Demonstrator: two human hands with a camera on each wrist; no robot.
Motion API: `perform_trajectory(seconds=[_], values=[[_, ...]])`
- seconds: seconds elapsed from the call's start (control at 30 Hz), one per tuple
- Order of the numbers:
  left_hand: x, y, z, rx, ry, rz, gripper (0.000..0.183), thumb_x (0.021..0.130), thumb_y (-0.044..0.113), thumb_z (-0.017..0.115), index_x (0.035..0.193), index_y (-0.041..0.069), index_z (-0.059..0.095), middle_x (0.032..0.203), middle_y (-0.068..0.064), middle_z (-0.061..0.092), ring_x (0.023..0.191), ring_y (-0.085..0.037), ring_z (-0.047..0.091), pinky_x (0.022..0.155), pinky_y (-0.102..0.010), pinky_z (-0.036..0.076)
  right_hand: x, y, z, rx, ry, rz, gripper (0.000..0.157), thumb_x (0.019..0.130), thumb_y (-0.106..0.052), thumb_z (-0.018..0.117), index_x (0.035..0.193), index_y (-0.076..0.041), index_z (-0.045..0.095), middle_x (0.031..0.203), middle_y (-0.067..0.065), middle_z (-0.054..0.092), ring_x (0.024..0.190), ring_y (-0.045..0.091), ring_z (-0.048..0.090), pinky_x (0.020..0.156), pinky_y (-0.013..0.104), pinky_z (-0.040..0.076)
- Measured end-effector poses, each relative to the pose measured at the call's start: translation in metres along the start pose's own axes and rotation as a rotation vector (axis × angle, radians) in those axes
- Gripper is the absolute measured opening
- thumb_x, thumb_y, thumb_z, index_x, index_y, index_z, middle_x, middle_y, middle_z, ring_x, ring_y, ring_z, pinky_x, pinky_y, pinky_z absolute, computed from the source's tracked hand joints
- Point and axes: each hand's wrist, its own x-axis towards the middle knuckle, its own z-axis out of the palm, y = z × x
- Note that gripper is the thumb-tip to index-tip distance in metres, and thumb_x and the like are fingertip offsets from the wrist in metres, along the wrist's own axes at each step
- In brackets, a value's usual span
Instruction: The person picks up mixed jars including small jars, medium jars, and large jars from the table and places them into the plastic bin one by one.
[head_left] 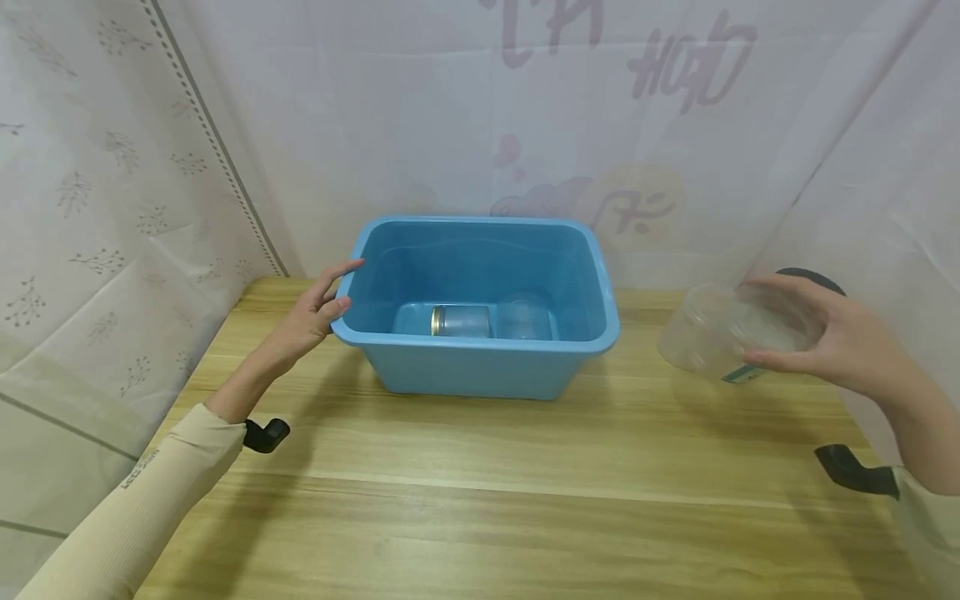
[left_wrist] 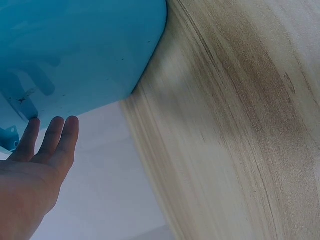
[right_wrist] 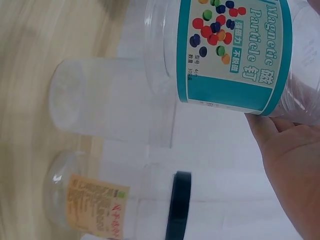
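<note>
While fingers (head_left: 806,293) grip it, clear jar (right_wrist: 225,60), teal-edged label (right_wrist: 235,55), coloured dots (right_wrist: 206,32)

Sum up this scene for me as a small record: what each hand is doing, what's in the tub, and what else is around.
Left hand: touches the left edge of the blue tub
Right hand: holds a clear jar labelled "Magnetic Particle"
In the tub: a gold-lidded jar on its side; beside it a clear container, details hard to make out
Near the right hand: a see-through cup and a dark-lidded jar
Surface: wooden table
</note>
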Motion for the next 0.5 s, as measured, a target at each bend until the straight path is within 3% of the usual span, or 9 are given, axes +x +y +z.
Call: perform_trajectory(seconds=[0.27, 0.5], values=[[0.000, -0.001, 0.000, -0.016, -0.001, 0.000, 0.054, 0.111, 0.017, 0.043, 0.162, 0.023, 0.026, 0.146, -0.030, 0.042, 0.110, -0.036, 0.061, 0.082, -0.031, 0.054, 0.018, -0.009, -0.003, 0.102, 0.013, -0.080, 0.099, 0.060, 0.011, 0.093, 0.148, -0.007, 0.052, 0.144, 0.001, 0.055, 0.133, 0.004, 0.041, 0.102, 0.009, 0.027], [0.000, -0.001, 0.000, -0.021, -0.004, 0.004, 0.054, 0.111, 0.018, 0.043, 0.162, 0.024, 0.026, 0.148, -0.029, 0.040, 0.113, -0.040, 0.059, 0.083, -0.031, 0.054, 0.030, -0.022, -0.002, 0.167, -0.004, -0.114, 0.102, 0.060, 0.020, 0.089, 0.150, -0.004, 0.048, 0.146, 0.010, 0.053, 0.136, 0.010, 0.043, 0.107, 0.015, 0.029]])
